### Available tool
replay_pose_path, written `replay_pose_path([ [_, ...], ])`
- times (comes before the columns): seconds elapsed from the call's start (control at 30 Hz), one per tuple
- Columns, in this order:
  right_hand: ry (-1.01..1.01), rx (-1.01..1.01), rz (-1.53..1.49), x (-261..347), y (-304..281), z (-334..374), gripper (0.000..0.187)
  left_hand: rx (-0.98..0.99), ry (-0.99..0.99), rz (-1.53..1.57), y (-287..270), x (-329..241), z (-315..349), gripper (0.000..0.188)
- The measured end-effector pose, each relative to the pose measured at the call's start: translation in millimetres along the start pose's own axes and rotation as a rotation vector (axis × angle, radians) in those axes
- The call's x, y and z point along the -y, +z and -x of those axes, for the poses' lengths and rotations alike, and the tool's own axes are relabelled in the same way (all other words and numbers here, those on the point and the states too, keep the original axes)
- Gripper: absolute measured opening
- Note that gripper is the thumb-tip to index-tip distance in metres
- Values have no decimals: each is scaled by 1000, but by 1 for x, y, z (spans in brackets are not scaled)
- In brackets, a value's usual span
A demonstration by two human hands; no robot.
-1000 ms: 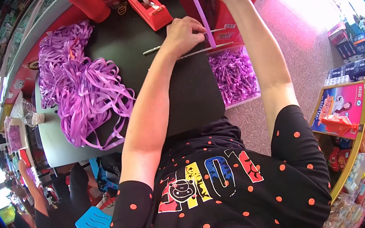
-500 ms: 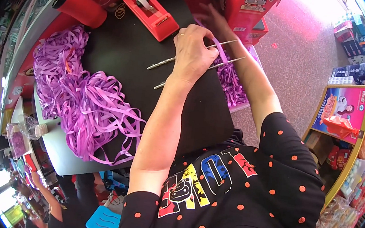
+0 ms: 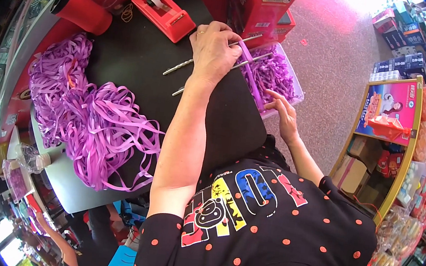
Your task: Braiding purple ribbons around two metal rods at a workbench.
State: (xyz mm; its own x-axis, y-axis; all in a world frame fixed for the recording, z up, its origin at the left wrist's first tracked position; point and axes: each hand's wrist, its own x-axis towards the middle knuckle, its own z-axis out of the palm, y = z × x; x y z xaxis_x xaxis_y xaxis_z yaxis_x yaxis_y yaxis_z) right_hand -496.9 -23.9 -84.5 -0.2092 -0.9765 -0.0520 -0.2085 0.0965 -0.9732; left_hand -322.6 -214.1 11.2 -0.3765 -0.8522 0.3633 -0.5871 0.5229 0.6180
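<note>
My left hand [image 3: 214, 52] is closed above the black tabletop, its fingertips pinching a purple ribbon [image 3: 251, 77] beside two thin metal rods [image 3: 186, 89]. The rods run side by side under and past the hand, toward the table's right edge. From the left fingertips the ribbon crosses the rods and comes down to my right hand [image 3: 284, 115]. That hand pinches the ribbon between thumb and fingers, just off the table's right edge. Behind it, a translucent white bin [image 3: 300, 93] holds a heap of short purple ribbon pieces [image 3: 275, 73].
A large tangle of purple ribbon loops [image 3: 113, 132] covers the table's left side. Toward the back stand a red tape dispenser [image 3: 164, 14], a red tumbler [image 3: 82, 10] and rubber bands [image 3: 127, 13]. A red carton [image 3: 264, 10] rises behind the bin. Shelving [image 3: 380, 136] stands at right.
My right hand has come back from beside the red carton to the near side of the rods, drawing the ribbon across them. My left hand keeps its place at the rods. The view has shifted slightly.
</note>
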Motion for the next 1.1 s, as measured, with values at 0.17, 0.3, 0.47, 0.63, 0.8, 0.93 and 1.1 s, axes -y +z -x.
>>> replay_pose_path([
  [0.17, -110, -49, -13, 57, -15, 16, 44, 29, -25, 8, 2, 3, -1, 14],
  [0.3, -132, -94, -94, 81, -18, 16, 47, 29, -12, -2, 2, 3, -1, 15],
  [0.47, -144, -66, -128, 95, -20, 18, 46, 27, -9, 22, 1, 3, -1, 16],
  [0.63, -429, -47, -226, 126, -22, -9, 49, 21, -5, 5, 0, 3, -1, 16],
  [0.8, -646, 148, -240, 158, -25, -103, 53, 5, -11, 25, 0, 3, -1, 15],
  [0.93, -616, 215, -167, 159, -2, -177, 55, 10, -53, 42, -1, 2, -1, 15],
  [1.1, -459, 344, -185, 121, 17, -227, 56, 35, -58, 40, -5, -4, -2, 18],
])
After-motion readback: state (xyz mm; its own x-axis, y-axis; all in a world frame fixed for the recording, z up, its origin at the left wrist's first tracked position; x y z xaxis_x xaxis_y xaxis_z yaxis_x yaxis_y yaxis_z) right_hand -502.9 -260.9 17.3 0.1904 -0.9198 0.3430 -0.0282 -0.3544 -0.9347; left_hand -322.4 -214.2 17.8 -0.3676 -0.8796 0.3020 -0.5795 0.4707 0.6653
